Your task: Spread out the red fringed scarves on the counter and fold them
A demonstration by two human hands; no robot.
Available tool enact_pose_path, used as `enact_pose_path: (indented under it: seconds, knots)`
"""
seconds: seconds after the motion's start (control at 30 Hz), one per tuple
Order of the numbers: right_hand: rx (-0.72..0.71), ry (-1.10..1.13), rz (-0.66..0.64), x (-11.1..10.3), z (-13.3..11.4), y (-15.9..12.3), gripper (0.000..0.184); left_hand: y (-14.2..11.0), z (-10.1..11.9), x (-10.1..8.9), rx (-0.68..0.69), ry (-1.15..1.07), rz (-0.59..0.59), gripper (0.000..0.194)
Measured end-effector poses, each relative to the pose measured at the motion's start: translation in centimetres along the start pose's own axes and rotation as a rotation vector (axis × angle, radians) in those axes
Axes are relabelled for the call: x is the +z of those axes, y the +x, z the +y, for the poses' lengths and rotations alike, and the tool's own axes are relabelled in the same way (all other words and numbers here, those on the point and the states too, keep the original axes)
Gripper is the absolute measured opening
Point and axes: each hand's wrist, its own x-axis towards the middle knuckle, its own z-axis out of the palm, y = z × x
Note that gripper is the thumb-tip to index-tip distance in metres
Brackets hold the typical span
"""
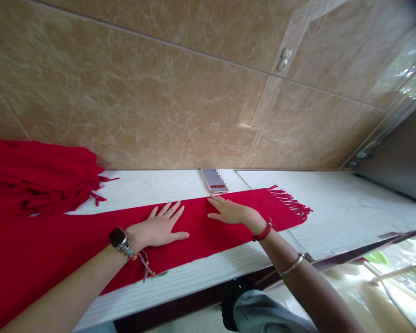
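Observation:
A long red scarf (194, 236) lies stretched along the white wood-grain table, its fringed end at the right. My left hand (157, 229) rests flat on it near the middle, fingers spread, with a watch and a beaded bracelet on the wrist. Farther right, my right hand (230, 210) lies palm down on the same cloth, fingers out and pointing left. Neither hand grips anything. Against the wall at the left sits a bunched pile of red fringed cloth (45, 178). Just beyond the scarf is a phone (214, 180), its screen blurred.
The white tabletop (333, 208) runs along a brown tiled wall (142, 92). At the far right stands a dark grey panel-like object (398, 148). A wall fitting (284, 59) is mounted higher up. Below the front edge, a knee in grey-blue cloth (263, 314) shows.

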Motion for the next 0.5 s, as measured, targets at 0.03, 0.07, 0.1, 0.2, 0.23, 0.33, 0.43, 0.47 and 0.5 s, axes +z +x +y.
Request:
enact_pose_path:
  seconds: [0.03,0.07,0.1,0.2,0.23,0.33,0.43,0.47,0.5]
  knots:
    - [-0.007,-0.002,-0.014,-0.3,-0.2,-0.5,0.069,0.0,0.0,-0.1,0.003,-0.001,-0.004,0.087]
    - [-0.016,-0.007,-0.023,-0.6,-0.4,-1.0,0.068,0.0,0.0,-0.3,0.008,-0.002,-0.005,0.087]
    - [-0.023,-0.016,-0.027,-0.8,-0.5,-1.6,0.068,-0.1,0.0,-0.4,0.013,-0.005,-0.005,0.087]
    - [-0.031,-0.061,-0.010,-0.8,-0.8,-3.5,0.064,-0.2,0.0,-0.5,0.014,-0.015,-0.006,0.085]
    - [-0.041,-0.080,0.003,-0.7,-0.8,-4.1,0.062,-0.2,0.0,-0.5,0.008,-0.018,-0.004,0.085]
    - [-0.099,-0.119,0.050,0.0,-0.9,-5.9,0.054,0.0,-0.4,-0.7,-0.008,-0.024,-0.007,0.083]
    - [-0.175,-0.160,0.154,0.8,-0.8,-7.8,0.046,0.9,-1.0,-1.5,0.005,-0.006,-0.036,0.083]
    - [-0.209,-0.185,0.199,1.0,-0.8,-8.4,0.044,1.4,-1.2,-1.9,0.021,0.004,-0.043,0.083]
    - [-0.243,-0.210,0.243,1.3,-0.7,-9.0,0.041,2.0,-1.2,-2.4,0.046,0.012,-0.042,0.081]
